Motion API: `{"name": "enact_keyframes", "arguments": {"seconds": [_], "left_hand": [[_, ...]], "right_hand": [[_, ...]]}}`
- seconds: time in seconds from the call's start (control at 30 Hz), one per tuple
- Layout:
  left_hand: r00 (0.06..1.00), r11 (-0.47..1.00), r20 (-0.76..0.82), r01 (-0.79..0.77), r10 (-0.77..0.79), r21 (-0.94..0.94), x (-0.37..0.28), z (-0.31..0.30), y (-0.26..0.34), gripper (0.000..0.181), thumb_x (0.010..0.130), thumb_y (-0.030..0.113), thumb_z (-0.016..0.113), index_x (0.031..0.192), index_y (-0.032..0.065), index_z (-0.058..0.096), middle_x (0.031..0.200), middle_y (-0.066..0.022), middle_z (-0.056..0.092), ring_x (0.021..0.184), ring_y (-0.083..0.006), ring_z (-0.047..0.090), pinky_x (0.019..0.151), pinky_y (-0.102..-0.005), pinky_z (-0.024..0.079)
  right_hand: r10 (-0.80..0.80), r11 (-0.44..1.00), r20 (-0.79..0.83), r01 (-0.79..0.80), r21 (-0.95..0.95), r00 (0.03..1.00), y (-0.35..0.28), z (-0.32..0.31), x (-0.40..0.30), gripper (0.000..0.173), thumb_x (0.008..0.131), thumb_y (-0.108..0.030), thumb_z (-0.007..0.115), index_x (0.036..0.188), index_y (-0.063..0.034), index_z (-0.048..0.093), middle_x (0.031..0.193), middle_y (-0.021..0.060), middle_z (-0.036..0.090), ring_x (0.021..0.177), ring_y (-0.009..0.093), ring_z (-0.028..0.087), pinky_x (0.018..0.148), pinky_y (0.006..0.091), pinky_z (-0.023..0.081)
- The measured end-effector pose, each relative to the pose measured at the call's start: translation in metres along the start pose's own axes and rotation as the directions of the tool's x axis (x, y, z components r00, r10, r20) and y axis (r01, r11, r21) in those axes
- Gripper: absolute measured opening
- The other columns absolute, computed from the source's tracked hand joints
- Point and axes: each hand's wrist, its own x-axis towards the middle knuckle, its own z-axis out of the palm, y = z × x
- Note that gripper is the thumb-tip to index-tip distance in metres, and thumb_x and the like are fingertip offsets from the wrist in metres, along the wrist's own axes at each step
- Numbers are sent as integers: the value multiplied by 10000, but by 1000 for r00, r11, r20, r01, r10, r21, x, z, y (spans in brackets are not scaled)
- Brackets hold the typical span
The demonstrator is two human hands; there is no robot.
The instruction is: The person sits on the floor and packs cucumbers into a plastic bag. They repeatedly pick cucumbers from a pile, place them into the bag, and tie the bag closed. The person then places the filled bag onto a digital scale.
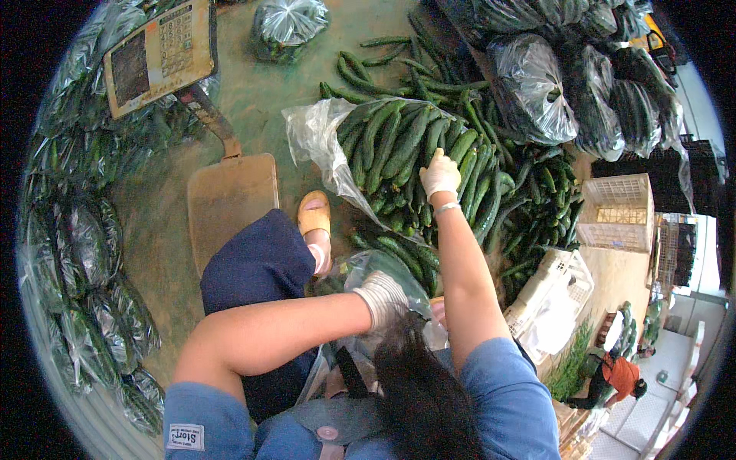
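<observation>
My right hand, in a white glove, rests on a heap of dark green cucumbers. Its fingers are bent over the cucumbers, and whether they hold one cannot be made out. Under these cucumbers spreads an opened clear plastic bag, its loose edge turned out to the left. Closer to my body, my left hand, in a ribbed white glove, is at another clear plastic bag. Long dark hair hides its fingertips. More cucumbers lie between the two bags.
A platform scale with a keypad display stands at left. Filled cucumber bags line the left side; others are stacked upper right. One bag sits ahead. Plastic crates stand right, and a person bends far right.
</observation>
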Motion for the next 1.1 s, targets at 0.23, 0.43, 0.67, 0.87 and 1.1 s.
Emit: {"name": "enact_keyframes", "arguments": {"seconds": [0.23, 0.43, 0.67, 0.87, 1.1], "left_hand": [[962, 952, 74, 247, -264, 180, -9, 7, -4, 300, 774, 196, 614, 1024, 44, 681, 1100, -166, 632, 943, -287, 646, 719, -498, 506], [906, 929, 273, 247, -322, 277, -14, 11, 1, 207, 748, 158, 642, 921, 73, 717, 900, -113, 693, 823, -300, 668, 561, -526, 515], [973, 978, 200, 71, -111, 198, -9, 26, -9, 202, 780, 91, 547, 909, 26, 688, 875, -183, 685, 789, -334, 674, 640, -452, 527], [940, 970, 292, 112, -173, 215, -5, 16, -6, 208, 749, 114, 598, 929, 36, 670, 857, -192, 682, 806, -348, 671, 661, -461, 525], [991, 991, 95, 79, -89, 105, -6, 15, -28, 193, 755, 122, 586, 905, 9, 629, 828, -242, 648, 790, -394, 642, 649, -467, 508]], "right_hand": [[-14, -378, 81, -80, 922, 997, 63, -50, -64, 452, 821, -348, 617, 1165, -55, 596, 946, 62, 642, 729, 114, 578, 686, 262, 481], [270, 64, 163, -186, 980, 949, 129, -22, -99, 228, 812, -120, 657, 1018, -27, 634, 804, 31, 616, 589, 115, 534, 524, 246, 447], [392, 709, 107, -374, 598, 914, 76, 42, -47, 668, 732, -356, 719, 1213, 57, 508, 1069, 195, 634, 1014, 314, 599, 885, 338, 455], [476, 755, 189, -509, 412, 859, 49, 24, -53, 887, 624, -473, 776, 1302, 0, 454, 1274, 282, 479, 1160, 396, 495, 988, 398, 407], [101, 457, 435, -431, 778, 895, 85, 11, -64, 394, 709, -161, 737, 1024, 38, 609, 920, 112, 664, 825, 218, 628, 745, 329, 505]]}}
